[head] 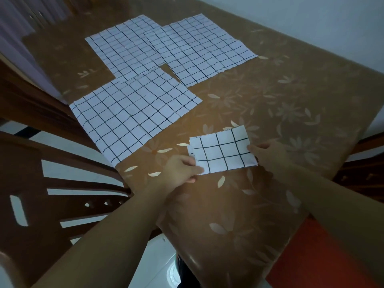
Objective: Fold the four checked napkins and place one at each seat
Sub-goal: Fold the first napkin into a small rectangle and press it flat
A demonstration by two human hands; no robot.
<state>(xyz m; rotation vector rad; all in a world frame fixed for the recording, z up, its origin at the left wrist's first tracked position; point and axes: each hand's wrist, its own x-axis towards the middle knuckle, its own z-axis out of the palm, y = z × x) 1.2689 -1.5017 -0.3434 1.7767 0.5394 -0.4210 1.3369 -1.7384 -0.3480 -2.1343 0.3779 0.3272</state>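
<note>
A white napkin with black checks, folded small, lies on the brown flowered tablecloth near the table's corner. My left hand pinches its near left corner. My right hand holds its right edge. Three more checked napkins lie flat and unfolded: the nearest napkin at the left, another napkin at the far left, and a third napkin at the far middle, which overlaps its neighbour.
A dark wooden chair stands at the table's left side, close to my left arm. Another chair's wooden frame shows at the right edge. A white wall is behind the table. The tablecloth hangs over the near corner.
</note>
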